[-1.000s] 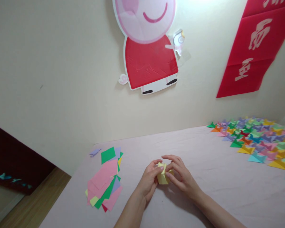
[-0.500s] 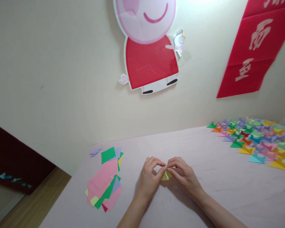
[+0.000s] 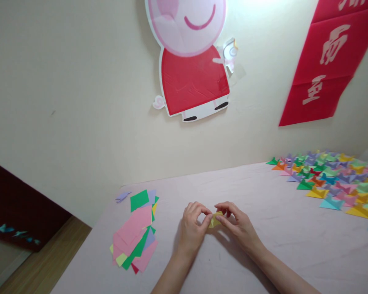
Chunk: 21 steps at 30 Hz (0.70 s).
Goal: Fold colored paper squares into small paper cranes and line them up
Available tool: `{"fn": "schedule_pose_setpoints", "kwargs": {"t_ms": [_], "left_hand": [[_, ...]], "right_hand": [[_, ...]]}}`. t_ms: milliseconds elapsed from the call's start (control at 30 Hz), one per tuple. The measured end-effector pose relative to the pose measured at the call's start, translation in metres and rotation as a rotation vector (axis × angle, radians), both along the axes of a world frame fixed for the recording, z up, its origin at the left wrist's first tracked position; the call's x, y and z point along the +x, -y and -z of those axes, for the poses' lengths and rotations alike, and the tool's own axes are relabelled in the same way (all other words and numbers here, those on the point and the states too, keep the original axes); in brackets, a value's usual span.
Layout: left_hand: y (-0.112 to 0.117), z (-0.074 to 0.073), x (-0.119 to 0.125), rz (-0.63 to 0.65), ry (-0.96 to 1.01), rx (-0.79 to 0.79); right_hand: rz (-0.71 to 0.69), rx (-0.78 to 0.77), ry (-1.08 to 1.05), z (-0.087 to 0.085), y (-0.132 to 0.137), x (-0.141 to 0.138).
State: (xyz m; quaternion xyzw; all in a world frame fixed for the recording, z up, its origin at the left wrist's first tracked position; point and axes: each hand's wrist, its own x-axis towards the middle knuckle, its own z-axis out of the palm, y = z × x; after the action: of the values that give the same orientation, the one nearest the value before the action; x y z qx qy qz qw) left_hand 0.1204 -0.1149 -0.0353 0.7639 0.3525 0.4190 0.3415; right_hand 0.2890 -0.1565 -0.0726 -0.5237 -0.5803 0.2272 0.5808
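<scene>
A small folded piece of yellow paper [image 3: 214,221] is held just above the table, between my two hands. My left hand [image 3: 194,224] pinches its left side with thumb and forefinger. On the other side, my right hand [image 3: 237,222] has its thumb against the paper's right part, with the forefinger curled behind the top edge. The fingers cover part of the paper, so its full shape is hidden.
Loose coloured paper sheets [image 3: 135,232] lie at the left, with a folded purple piece [image 3: 122,197] behind them. Many folded paper figures [image 3: 340,179] stand in rows at the right. A pale cloth [image 3: 251,183] covers the table, which meets the wall behind.
The yellow paper has turned and tilted between my fingers, showing a different face. My right fingers have lifted and shifted slightly at its top edge. My left hand stays nearly still.
</scene>
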Motion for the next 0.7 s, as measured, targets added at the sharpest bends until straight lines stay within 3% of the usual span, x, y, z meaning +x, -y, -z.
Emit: {"fn": "schedule_pose_setpoints", "kwargs": {"t_ms": [200,700], "left_hand": [[-0.0012,0.0029,-0.0008,0.011,-0.015,0.007],[-0.0022,-0.0009,-0.0009,-0.013,-0.080,0.042]], "right_hand": [[-0.041,-0.071,-0.082,-0.0026,0.0002,-0.0010],[-0.076,-0.067,-0.071,-0.0018,0.0008,-0.0015]]}}
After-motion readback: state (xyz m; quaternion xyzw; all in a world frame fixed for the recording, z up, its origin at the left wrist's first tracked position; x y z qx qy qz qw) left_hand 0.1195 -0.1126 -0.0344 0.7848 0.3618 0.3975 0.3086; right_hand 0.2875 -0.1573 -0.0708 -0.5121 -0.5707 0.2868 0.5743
